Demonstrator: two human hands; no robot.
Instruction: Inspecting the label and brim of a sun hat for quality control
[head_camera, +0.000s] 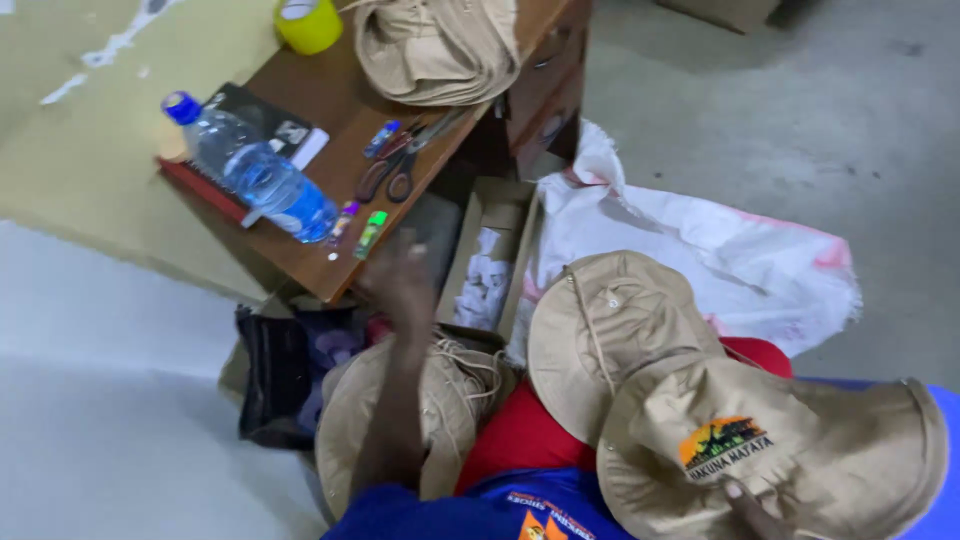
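1. Near the frame's centre, the person's left hand (402, 275) reaches toward the desk edge at 11 o'clock. It is blurred, so whether it is open or closed cannot be told. It is nearest a green lighter (371, 232) on the wooden desk (330, 110).
2. At 5 o'clock, only a fingertip or two of the right hand (752, 508) shows, pinching the brim of a tan hat (770, 450); the rest is cut off by the frame edge.
3. That hat bears an oval patch in orange, green and black. A second tan hat (600, 330) lies crown-down just beside it at 12 o'clock, and a third (450, 400) sits under the left forearm.
4. More tan hats are stacked (435, 45) on the desk at 12 o'clock; their number is hard to make out.
5. An open cardboard box (488, 262) holds white scraps.
6. On the desk: one water bottle (255, 170), blue cap and label; one yellow tape roll (308, 22), partly cut off; two pairs of scissors (405, 160).
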